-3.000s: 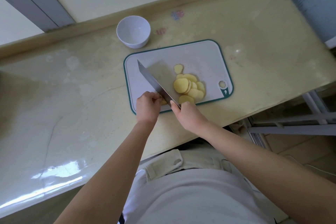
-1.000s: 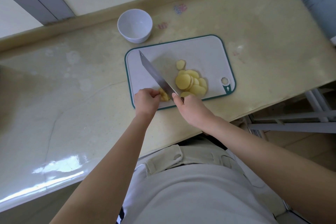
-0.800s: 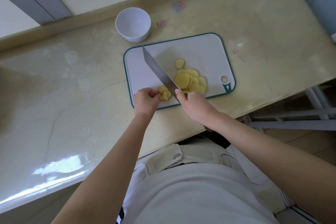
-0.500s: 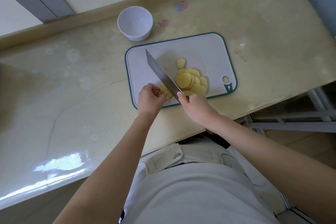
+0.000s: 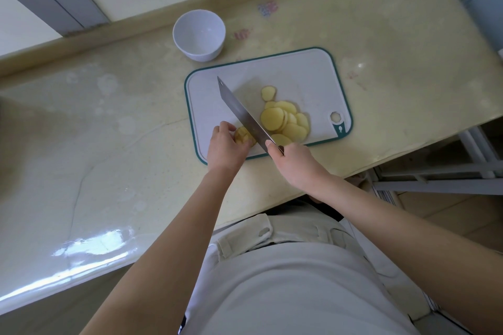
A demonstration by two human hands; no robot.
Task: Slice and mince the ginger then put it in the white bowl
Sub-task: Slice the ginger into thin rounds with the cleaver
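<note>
Gripping the knife at the heel of its blade, the right hand has its fingers wrapped round a handle it almost wholly hides. The blade is broad, flat, grey metal with a squared tip, and it slants across the cutting board. The left hand curls its fingertips onto the knobbly, pale yellow ginger stub and pins it to the board's near left corner, right against the blade's left face. Just right of the blade lie the ginger slices, smooth, thin, roundish discs that overlap in a loose heap, with one lying apart farther back. The board is matte white plastic with rounded corners, a teal rim and a scalloped hanging hole. The white bowl, round and glossy, stands beyond the board's far left corner on the shiny, cream, stone-like counter. Faint pink and blue marks on the counter are too blurred to read. Compared with half a second ago, the hands, blade and slices lie much the same.
</note>
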